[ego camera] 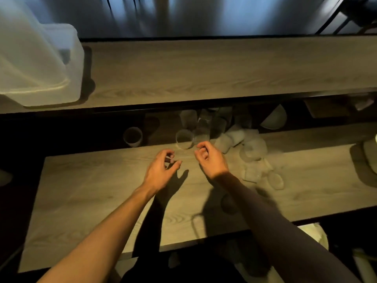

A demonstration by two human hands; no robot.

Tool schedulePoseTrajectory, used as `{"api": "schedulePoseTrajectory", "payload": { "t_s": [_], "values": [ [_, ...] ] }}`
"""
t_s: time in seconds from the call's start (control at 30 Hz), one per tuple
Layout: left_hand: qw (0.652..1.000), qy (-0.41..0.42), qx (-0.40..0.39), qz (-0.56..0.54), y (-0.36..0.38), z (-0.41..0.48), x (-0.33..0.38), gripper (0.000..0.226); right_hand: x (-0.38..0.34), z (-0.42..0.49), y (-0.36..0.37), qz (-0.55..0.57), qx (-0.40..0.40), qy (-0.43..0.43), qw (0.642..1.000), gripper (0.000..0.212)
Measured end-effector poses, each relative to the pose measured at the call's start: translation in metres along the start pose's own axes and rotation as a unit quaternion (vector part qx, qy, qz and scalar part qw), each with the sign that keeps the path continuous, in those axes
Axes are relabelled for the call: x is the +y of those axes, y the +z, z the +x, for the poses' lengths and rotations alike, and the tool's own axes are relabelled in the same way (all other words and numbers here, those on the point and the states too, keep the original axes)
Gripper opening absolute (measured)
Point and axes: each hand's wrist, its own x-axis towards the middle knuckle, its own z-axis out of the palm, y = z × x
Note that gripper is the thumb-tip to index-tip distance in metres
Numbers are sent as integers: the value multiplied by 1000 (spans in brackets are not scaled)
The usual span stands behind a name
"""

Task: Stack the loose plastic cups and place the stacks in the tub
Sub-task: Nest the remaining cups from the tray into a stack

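The left hand (163,168) and right hand (210,158) hover loosely curled, holding nothing. An upright clear plastic cup (184,139) stands just beyond them at twelve o'clock, seemingly nearer the right. The translucent white plastic tub (40,64) sits well apart at ten o'clock.

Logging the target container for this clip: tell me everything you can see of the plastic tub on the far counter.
The tub is translucent whitish plastic, boxy with rounded corners, blurred here. It stands at the left end of the far wooden counter, partly cut off by the frame edge. A dark patch lies beside its right wall, shadow or mat. Contents cannot be made out. The left hand and right hand are well away from it.
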Motion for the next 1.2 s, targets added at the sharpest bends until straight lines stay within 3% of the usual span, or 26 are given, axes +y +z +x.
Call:
{"api": "schedulePoseTrajectory", "payload": {
  "t_s": [0.2,0.53,0.7,0.87,0.93,1.07,1.2],
  "values": [
    [999,-18,-16,33,47,17,8,53,51,-3,-17,-55,-3,13,998,39],
    [976,23,9,218,84,77,13,61,64,68,-9,-195,-26,-33,980,57],
    [941,49,28,333,85,93,3,48,62,95,1,-211,-36,-62,975,46],
    [925,45,31,377,77,88,-8,28,64,101,-3,-199,-63,-36,977,51],
    [922,47,30,383,73,83,-15,23,66,99,-4,-193,-74,-59,977,44],
    [922,41,5,386,69,76,-21,42,73,86,1,-238,-75,-148,957,17],
    [918,44,6,393,69,84,-19,43,80,74,8,-308,-96,-176,930,21]
  ]
}}
